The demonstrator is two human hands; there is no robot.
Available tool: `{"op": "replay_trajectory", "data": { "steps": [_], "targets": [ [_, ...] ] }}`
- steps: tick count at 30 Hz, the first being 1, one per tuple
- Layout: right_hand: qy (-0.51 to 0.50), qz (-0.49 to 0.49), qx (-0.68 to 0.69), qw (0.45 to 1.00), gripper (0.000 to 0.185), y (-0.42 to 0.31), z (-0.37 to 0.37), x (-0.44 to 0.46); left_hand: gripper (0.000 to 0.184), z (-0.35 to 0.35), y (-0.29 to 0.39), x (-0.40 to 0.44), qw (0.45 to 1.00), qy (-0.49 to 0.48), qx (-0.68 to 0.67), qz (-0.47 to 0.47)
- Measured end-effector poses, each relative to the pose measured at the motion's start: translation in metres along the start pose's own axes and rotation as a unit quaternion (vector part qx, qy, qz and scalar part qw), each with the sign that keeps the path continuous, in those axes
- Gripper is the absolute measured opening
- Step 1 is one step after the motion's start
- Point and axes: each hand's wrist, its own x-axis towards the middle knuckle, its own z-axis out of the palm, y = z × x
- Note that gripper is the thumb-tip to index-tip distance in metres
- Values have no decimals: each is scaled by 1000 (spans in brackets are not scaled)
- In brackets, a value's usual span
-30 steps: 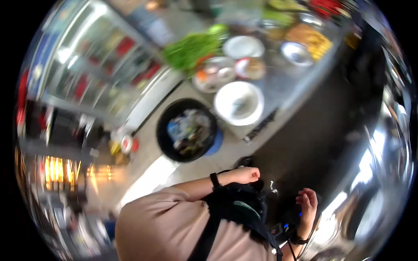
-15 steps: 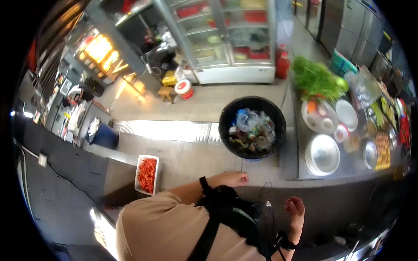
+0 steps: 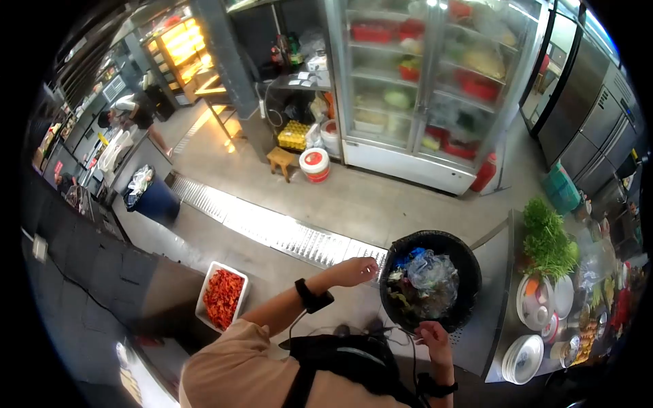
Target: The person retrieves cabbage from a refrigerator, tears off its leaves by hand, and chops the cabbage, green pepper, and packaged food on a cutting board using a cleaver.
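- The black bin (image 3: 471, 289) is placed at three o'clock from the left hand (image 3: 360, 270), and at twelve o'clock from the right hand (image 3: 432, 334).
- Both hands are loosely curled; whether either grip is closed cannot be told.
- The black cable (image 3: 413, 357) may be caught on the bin if the right hand is lifted suddenly.
- The bowls (image 3: 524, 360), stacked on the desk (image 3: 509, 316) at four o'clock from the bin, may be knocked by a careless turn.
- On the red-and-white bucket (image 3: 315, 165), at eleven o'clock, no writing can be read.
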Motion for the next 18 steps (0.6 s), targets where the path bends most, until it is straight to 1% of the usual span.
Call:
{"op": "replay_trajectory", "data": {
  "steps": [2, 4, 5, 6, 7, 8, 9, 10, 11, 12, 13, 14, 15, 17, 18],
  "targets": [
    [4, -1, 15, 1000, 25, -16, 11, 48, 28, -24, -21, 36, 998, -33, 9, -58],
    [2, -9, 79, 997, 24, -17, 20, 100, 33, -46, -69, 66, 993, -80, 24, -87],
    [-14, -18, 77, 997, 25, -17, 21, 131, 31, -62, -93, 74, 993, -93, 2, -77],
    [-14, -20, 80, 996, 25, -15, 18, 165, 29, -81, -135, 86, 991, -125, -47, -21],
    [-48, -34, 144, 988, 26, -12, 17, 199, 32, -105, -175, 89, 977, -147, -99, -116],
    [-66, -53, 137, 987, 28, -16, 19, 233, 36, -146, -210, 92, 904, -163, -331, -217],
    [-14, -41, 67, 997, 29, -35, 27, 260, 33, -185, -182, 97, 933, -101, -260, -229],
    [-35, -26, -12, 999, 30, -53, 28, 291, 26, -205, -142, 86, 969, 73, -194, -134],
    [-68, -62, 56, 994, 32, -61, 30, 327, 22, -247, -188, 90, 972, 74, -11, -221],
    [-59, -72, 37, 995, 28, -73, 34, 353, 20, -288, -232, 94, 936, 46, 162, -309],
    [-58, -69, 0, 996, 28, -85, 34, 378, 31, -337, -311, 73, 922, 23, 118, -368],
    [-68, -52, 29, 996, 28, -108, 31, 396, 32, -343, -250, 87, 929, 141, -69, -335],
    [-64, -47, 31, 996, 29, -127, 31, 405, 32, -366, -251, 91, 926, 125, -95, -343],
    [-50, -41, 32, 997, 29, -146, 25, 447, 30, -401, -257, 139, 893, 112, -90, -426],
    [-28, -67, 5, 997, 29, -144, 19, 468, 27, -413, -248, 168, 896, 105, -55, -428]
  ]
}}
